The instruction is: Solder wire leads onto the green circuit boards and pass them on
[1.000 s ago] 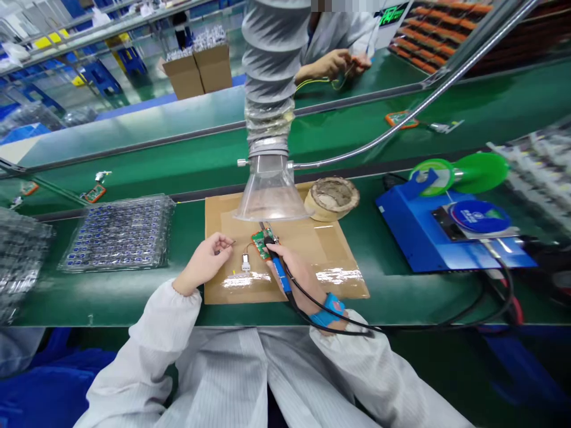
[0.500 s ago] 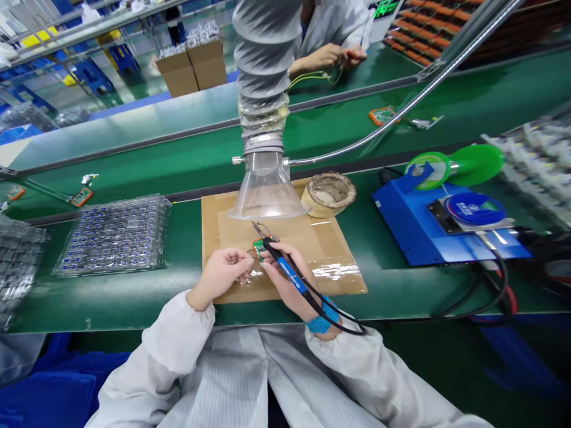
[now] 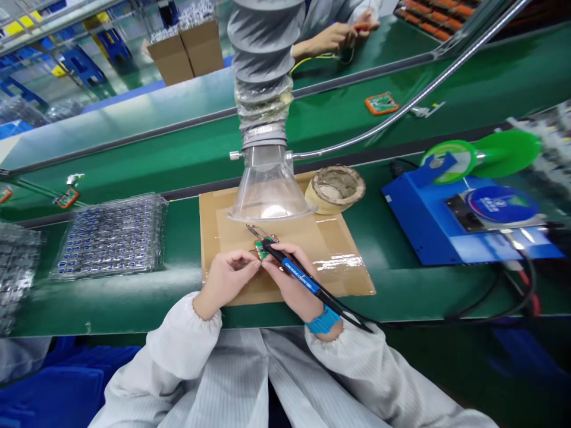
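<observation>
My right hand (image 3: 298, 284) is closed around a soldering iron (image 3: 300, 274) with a blue and black handle. Its metal tip points up and left, beyond a small green circuit board (image 3: 260, 249) with an orange edge. That board lies under the hands, partly covered by the fingers and the iron. My left hand (image 3: 226, 282) is pinched at the board's near left side, its fingertips meeting those of my right hand. A thin dark strand shows by the left fingers, but what they grip is too small to make out. Beneath everything lies a brown cardboard sheet (image 3: 218, 220).
A clear fume hood (image 3: 267, 190) hangs just above the board. Behind right stands a crusted round pot (image 3: 334, 189); further right, a blue machine (image 3: 410, 220) with a green reel. Clear trays (image 3: 111, 238) sit left. Across the bench, another person's hands (image 3: 332, 40) work.
My left hand has moved right, bringing its fingertips against the board and my right hand. The soldering iron stays in my right hand. The view has shifted slightly.
</observation>
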### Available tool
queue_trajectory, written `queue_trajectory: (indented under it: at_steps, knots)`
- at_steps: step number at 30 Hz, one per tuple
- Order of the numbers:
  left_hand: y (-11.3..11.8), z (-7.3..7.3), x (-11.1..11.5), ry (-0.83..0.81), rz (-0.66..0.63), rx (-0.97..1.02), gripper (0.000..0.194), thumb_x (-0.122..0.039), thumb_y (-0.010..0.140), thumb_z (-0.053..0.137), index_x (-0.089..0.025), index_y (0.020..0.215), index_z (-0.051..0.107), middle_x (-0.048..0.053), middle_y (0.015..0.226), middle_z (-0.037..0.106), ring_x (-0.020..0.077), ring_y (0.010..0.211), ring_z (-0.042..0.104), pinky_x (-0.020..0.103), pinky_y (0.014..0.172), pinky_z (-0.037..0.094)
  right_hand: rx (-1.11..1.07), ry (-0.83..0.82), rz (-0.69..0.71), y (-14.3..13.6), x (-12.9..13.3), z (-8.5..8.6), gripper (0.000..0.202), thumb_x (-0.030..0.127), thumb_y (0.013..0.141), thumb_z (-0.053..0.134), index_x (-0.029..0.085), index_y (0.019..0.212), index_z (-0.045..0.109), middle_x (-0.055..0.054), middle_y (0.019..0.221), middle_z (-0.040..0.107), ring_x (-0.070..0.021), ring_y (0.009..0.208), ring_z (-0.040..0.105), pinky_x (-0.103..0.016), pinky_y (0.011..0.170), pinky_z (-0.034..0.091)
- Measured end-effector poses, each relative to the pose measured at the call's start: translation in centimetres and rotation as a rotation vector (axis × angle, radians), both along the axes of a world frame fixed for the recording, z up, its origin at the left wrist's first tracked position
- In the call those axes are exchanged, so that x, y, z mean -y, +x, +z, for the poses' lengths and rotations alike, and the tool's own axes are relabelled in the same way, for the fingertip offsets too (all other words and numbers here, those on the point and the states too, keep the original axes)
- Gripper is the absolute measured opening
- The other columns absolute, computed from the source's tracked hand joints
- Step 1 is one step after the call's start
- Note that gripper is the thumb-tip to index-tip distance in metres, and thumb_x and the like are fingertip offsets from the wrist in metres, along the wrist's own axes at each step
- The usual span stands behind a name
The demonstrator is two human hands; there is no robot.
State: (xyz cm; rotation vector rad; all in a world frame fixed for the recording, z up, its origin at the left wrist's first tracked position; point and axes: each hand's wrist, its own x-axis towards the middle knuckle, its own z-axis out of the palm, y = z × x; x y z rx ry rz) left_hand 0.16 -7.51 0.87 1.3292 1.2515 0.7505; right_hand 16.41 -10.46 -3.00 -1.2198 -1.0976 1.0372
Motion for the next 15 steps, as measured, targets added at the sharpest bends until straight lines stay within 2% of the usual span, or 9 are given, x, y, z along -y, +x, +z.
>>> queue_trajectory:
  at_steps: [3,5,7,11,15]
  knots:
    - [-0.3,-0.3,-0.8,0.165,-0.062,-0.139,0.018,-0.031,0.088,0.069,-0.018,0.075,0.071,0.003,0.074,0.071,0.0160,0.072,0.061,0.031,0.071,0.047,0.085,0.029,-0.026,0.2,0.1,-0.1,0.023,0.026,0.087,0.077,0.028,0.109,0.069,0.001,0.090,0.075,-0.0173,0.081,0.075,-0.031,0.080,0.061]
    - [-0.4,-0.7,-1.7,0.293,-0.093,-0.270,0.015,-0.022,0.086,0.068,-0.019,0.072,0.071,0.003,0.077,0.070,0.0181,0.081,0.061,0.034,0.081,0.046,0.124,0.059,-0.088,0.7,0.1,-0.1,0.024,0.027,0.088,0.076,0.028,0.111,0.069,0.000,0.094,0.076,-0.0172,0.083,0.075,-0.031,0.080,0.061]
    - [-0.5,-1.2,-2.5,0.354,-0.111,-0.411,0.015,-0.015,0.084,0.069,-0.020,0.070,0.070,0.002,0.079,0.069,0.0191,0.084,0.060,0.037,0.085,0.043,0.160,0.090,-0.158,1.6,0.1,-0.1,0.025,0.027,0.089,0.076,0.028,0.113,0.070,-0.002,0.101,0.078,-0.0180,0.088,0.076,-0.031,0.083,0.062]
    - [-0.4,-1.8,-3.3,0.343,-0.158,-0.598,0.018,-0.013,0.083,0.070,-0.019,0.066,0.067,0.002,0.079,0.067,0.0195,0.084,0.056,0.038,0.084,0.040,0.310,0.150,-0.208,3.8,1.0,-0.3,0.022,0.028,0.089,0.076,0.027,0.111,0.073,-0.004,0.108,0.079,-0.0210,0.098,0.076,-0.033,0.088,0.062]
    - [-0.3,-1.4,-3.5,0.307,-0.201,-0.615,0.022,-0.013,0.084,0.067,-0.019,0.063,0.064,0.002,0.079,0.066,0.0199,0.085,0.055,0.038,0.084,0.040,0.357,0.182,-0.184,5.1,2.5,-1.3,0.016,0.024,0.090,0.072,0.027,0.106,0.072,-0.004,0.097,0.077,-0.0201,0.088,0.075,-0.031,0.078,0.061]
